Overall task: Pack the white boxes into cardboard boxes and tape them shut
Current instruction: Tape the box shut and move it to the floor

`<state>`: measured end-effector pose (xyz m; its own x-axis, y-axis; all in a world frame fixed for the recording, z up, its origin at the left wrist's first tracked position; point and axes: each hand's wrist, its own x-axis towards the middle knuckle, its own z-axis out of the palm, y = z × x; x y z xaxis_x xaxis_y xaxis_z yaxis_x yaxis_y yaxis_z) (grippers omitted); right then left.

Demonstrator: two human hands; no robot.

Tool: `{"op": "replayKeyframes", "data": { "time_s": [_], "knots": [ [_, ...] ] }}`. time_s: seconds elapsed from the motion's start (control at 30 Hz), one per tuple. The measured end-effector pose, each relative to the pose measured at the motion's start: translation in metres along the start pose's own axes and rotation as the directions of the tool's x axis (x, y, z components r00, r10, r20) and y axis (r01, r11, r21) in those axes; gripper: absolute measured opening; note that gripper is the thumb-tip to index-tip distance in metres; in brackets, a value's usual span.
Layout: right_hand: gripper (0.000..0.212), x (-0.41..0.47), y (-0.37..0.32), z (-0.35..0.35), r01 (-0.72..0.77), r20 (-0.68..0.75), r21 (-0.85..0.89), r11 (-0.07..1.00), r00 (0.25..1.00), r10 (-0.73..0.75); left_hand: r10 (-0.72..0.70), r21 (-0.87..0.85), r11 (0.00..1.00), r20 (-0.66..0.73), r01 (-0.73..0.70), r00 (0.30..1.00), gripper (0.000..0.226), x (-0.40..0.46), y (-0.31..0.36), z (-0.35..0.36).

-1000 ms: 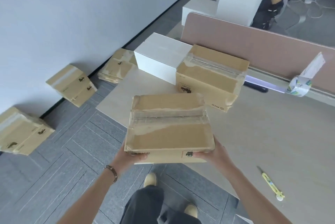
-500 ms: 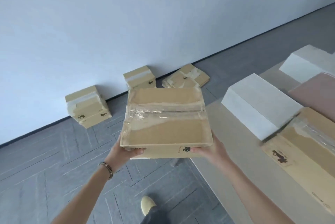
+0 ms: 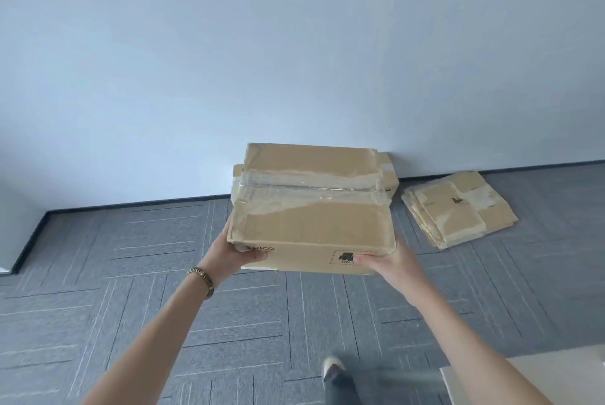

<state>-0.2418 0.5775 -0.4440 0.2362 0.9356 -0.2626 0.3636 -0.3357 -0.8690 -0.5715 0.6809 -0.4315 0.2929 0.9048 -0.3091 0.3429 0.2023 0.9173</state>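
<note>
Hands first: the left hand (image 3: pixel 240 249) grips the near left corner of a taped cardboard box (image 3: pixel 311 208), thumb on the front face, and the right hand (image 3: pixel 389 262) grips the near right corner the same way, fingers hidden underneath. The box hangs in the air at arm's length, straight ahead of the person, its long side running left to right between the two hands, so neither hand is nearer than the other. Clear tape (image 3: pixel 311 183) runs along that same long line across the closed top (wrinkled, but it looks sealed).

Directly behind and below the box, against the wall (image 3: pixel 294 44), part of another cardboard box (image 3: pixel 388 172) peeks out on the floor (image 3: pixel 131 257). That is likely where this one is headed: forward and down, either onto it or beside it. A pile of flattened cartons (image 3: pixel 458 208) lies on the floor to the right, well apart. A table corner (image 3: pixel 523 372) shows at lower right.
</note>
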Motion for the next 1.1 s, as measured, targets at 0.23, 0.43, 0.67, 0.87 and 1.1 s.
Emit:
{"op": "replayKeyframes", "data": {
  "time_s": [0.23, 0.43, 0.67, 0.87, 1.1],
  "knots": [
    [0.096, 0.166, -0.054, 0.04, 0.096, 0.08, -0.011, 0.995, 0.992, -0.095, -0.019, 0.001, 1.0, -0.122, 0.02, 0.992, 0.078, 0.121, 0.016, -0.075],
    [0.091, 0.293, -0.099, 0.069, 0.156, 0.156, -0.009, 0.988, 0.976, -0.153, -0.11, -0.041, 0.994, -0.22, 0.103, 0.969, 0.082, 0.217, 0.031, -0.125],
    [0.094, 0.404, -0.132, 0.102, 0.121, 0.21, -0.063, 0.991, 0.972, -0.106, -0.186, -0.082, 0.982, -0.241, 0.171, 0.953, 0.082, 0.314, 0.018, -0.171],
    [0.09, 0.487, -0.121, 0.149, 0.076, 0.192, -0.09, 0.993, 0.98, -0.057, -0.242, -0.186, 0.96, -0.184, 0.208, 0.953, 0.076, 0.403, -0.025, -0.2],
    [0.085, 0.573, -0.038, 0.232, -0.004, 0.119, -0.049, 0.999, 0.993, 0.01, -0.223, -0.144, 0.969, -0.144, 0.203, 0.964, 0.078, 0.516, -0.13, -0.226]
  ]
}}
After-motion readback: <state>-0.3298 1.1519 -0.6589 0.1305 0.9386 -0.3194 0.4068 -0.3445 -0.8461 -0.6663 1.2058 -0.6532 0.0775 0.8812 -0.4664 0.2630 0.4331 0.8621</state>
